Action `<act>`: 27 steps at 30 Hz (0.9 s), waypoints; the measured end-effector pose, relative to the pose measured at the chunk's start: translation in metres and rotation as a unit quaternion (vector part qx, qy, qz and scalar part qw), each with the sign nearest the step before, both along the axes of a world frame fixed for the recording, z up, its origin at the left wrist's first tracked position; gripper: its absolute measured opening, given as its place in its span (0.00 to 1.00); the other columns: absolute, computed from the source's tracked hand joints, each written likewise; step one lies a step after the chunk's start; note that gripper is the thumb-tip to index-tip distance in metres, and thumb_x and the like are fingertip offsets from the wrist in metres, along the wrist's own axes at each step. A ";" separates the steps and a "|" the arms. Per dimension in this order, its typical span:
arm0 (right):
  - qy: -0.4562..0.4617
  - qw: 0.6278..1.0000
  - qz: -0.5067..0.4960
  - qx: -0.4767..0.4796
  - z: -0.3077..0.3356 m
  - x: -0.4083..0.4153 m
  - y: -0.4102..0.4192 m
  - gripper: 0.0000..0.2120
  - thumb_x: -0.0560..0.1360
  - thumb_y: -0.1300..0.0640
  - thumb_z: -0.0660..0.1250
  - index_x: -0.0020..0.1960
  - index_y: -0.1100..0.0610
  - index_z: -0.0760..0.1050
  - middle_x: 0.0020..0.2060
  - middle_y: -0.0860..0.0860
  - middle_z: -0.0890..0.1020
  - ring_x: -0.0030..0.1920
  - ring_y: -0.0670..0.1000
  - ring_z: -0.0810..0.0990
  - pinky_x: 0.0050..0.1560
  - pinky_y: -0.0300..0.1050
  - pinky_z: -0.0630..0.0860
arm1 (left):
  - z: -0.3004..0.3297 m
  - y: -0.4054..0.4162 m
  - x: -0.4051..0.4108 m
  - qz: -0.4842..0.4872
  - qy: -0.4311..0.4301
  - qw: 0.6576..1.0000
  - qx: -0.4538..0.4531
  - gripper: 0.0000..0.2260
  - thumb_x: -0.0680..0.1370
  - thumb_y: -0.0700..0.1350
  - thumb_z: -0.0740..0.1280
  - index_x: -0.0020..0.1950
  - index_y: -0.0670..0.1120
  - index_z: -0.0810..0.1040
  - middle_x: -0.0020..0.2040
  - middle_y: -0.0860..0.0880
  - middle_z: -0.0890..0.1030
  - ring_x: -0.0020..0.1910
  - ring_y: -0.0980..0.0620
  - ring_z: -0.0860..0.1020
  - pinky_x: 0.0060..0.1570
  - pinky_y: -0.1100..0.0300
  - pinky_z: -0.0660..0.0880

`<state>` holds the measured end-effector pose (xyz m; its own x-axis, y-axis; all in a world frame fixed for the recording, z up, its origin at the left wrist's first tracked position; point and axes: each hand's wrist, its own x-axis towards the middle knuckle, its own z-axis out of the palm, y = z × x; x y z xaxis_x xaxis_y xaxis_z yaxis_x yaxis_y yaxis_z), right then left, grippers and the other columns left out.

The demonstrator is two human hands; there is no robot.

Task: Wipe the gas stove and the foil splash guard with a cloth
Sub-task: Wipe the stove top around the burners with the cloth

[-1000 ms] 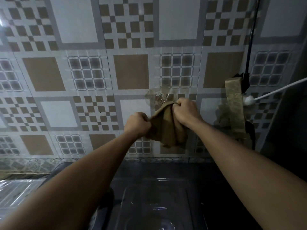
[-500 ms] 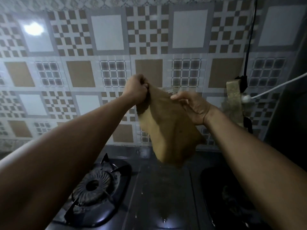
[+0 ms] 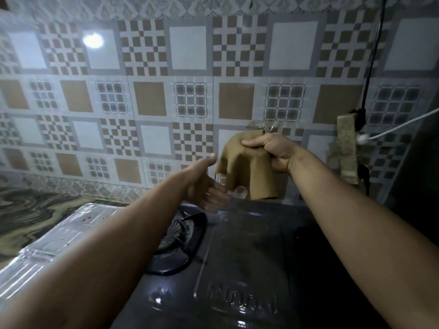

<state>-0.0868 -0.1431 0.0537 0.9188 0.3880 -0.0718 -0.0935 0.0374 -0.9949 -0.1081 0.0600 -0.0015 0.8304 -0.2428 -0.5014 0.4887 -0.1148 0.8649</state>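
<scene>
One limp tan cloth [image 3: 247, 172] in right hand [image 3: 273, 154].

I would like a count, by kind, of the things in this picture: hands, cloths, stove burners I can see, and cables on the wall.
Hands: 2 (left hand, right hand)
Cloths: 2 (tan cloth held over the stove, patterned cloth hanging at the wall)
Burners clearly visible: 1 (left burner)
Cables: 2 (black cable, white cable)
Total: 7
</scene>
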 end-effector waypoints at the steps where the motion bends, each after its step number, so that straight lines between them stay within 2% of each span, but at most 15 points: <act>1: -0.004 1.000 -0.003 -0.002 -0.001 -0.001 0.002 0.18 0.74 0.62 0.69 0.63 0.64 0.73 0.46 0.58 0.82 0.44 0.54 0.82 0.47 0.51 0.81 | -0.004 -0.001 -0.001 -0.008 -0.001 0.998 -0.054 0.41 0.74 0.71 0.53 0.63 0.34 0.74 0.56 0.36 0.82 0.56 0.38 0.80 0.52 0.45 0.75; 4: -0.012 1.000 -0.010 -0.007 -0.003 -0.006 0.007 0.19 0.73 0.62 0.70 0.63 0.64 0.74 0.49 0.58 0.81 0.48 0.55 0.81 0.55 0.53 0.78 | -0.007 -0.006 -0.003 0.038 -0.054 0.984 -0.165 0.29 0.77 0.60 0.62 0.65 0.37 0.73 0.55 0.39 0.79 0.55 0.39 0.79 0.58 0.44 0.75; 6: -0.012 1.000 -0.007 0.004 -0.001 -0.009 0.008 0.18 0.73 0.60 0.70 0.61 0.63 0.75 0.48 0.58 0.82 0.48 0.55 0.81 0.54 0.52 0.78 | -0.003 -0.009 -0.005 0.096 -0.094 0.970 -0.201 0.17 0.78 0.48 0.62 0.62 0.38 0.73 0.54 0.40 0.77 0.57 0.40 0.78 0.59 0.44 0.76; 8: -0.014 1.000 -0.012 0.022 0.003 -0.011 0.007 0.15 0.74 0.59 0.70 0.59 0.62 0.77 0.45 0.58 0.83 0.47 0.55 0.82 0.53 0.53 0.79 | 0.001 -0.008 -0.005 0.150 -0.117 0.955 -0.228 0.09 0.80 0.43 0.61 0.55 0.41 0.76 0.50 0.42 0.78 0.53 0.43 0.79 0.58 0.46 0.77; 11: -0.009 0.997 -0.076 0.023 0.006 -0.011 0.004 0.15 0.73 0.60 0.71 0.58 0.62 0.78 0.47 0.59 0.83 0.48 0.57 0.82 0.54 0.54 0.79 | 0.008 0.000 -0.003 0.248 -0.147 0.933 -0.217 0.09 0.81 0.44 0.61 0.55 0.40 0.76 0.50 0.43 0.79 0.46 0.48 0.78 0.49 0.52 0.80; 15: -0.009 0.980 -0.181 -0.089 0.003 -0.011 0.000 0.13 0.69 0.59 0.75 0.52 0.60 0.80 0.46 0.55 0.80 0.48 0.54 0.78 0.47 0.49 0.78 | 0.021 0.008 -0.001 0.344 -0.229 0.909 -0.059 0.11 0.80 0.45 0.65 0.58 0.40 0.75 0.47 0.46 0.78 0.47 0.50 0.78 0.46 0.57 0.78; 18: 0.017 0.973 -0.205 -0.104 0.001 -0.011 -0.002 0.15 0.68 0.59 0.77 0.51 0.60 0.79 0.45 0.53 0.79 0.47 0.53 0.77 0.51 0.49 0.78 | 0.033 0.011 -0.001 0.347 -0.276 0.897 -0.008 0.10 0.78 0.42 0.67 0.59 0.42 0.74 0.48 0.47 0.77 0.48 0.51 0.77 0.49 0.56 0.76; 21: -0.012 0.959 -0.258 -0.120 0.001 -0.005 -0.003 0.15 0.65 0.60 0.79 0.49 0.59 0.79 0.47 0.54 0.82 0.47 0.52 0.80 0.46 0.47 0.81 | 0.038 0.011 -0.003 0.342 -0.309 0.888 0.003 0.11 0.78 0.39 0.67 0.60 0.43 0.76 0.48 0.48 0.78 0.46 0.53 0.77 0.48 0.57 0.78; 23: -0.035 0.952 -0.281 -0.116 0.004 -0.005 -0.004 0.21 0.62 0.60 0.80 0.52 0.61 0.79 0.47 0.55 0.84 0.45 0.53 0.83 0.41 0.47 0.82 | 0.038 0.013 -0.006 0.330 -0.313 0.891 0.000 0.09 0.78 0.38 0.67 0.57 0.44 0.80 0.49 0.48 0.80 0.49 0.51 0.78 0.54 0.54 0.78; 25: -0.037 0.960 -0.259 -0.096 0.009 -0.006 -0.006 0.22 0.61 0.60 0.81 0.53 0.62 0.80 0.47 0.57 0.85 0.45 0.54 0.85 0.44 0.50 0.83 | 0.038 0.016 -0.007 0.306 -0.315 0.898 0.008 0.08 0.77 0.35 0.67 0.51 0.46 0.81 0.50 0.47 0.81 0.53 0.48 0.78 0.57 0.52 0.77; 27: -0.069 0.968 -0.211 -0.118 0.013 -0.013 -0.011 0.19 0.62 0.61 0.79 0.52 0.62 0.82 0.46 0.56 0.85 0.47 0.54 0.83 0.46 0.49 0.82 | 0.039 0.022 -0.007 0.274 -0.324 0.905 0.031 0.10 0.76 0.31 0.66 0.49 0.46 0.80 0.53 0.45 0.80 0.55 0.47 0.78 0.57 0.52 0.77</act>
<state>-0.0995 -0.1546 0.0667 0.9991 -0.0361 0.0228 0.0157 -0.1871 -0.9822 -0.1154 0.0815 0.0373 0.9423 0.3056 0.1364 -0.1217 -0.0667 0.9903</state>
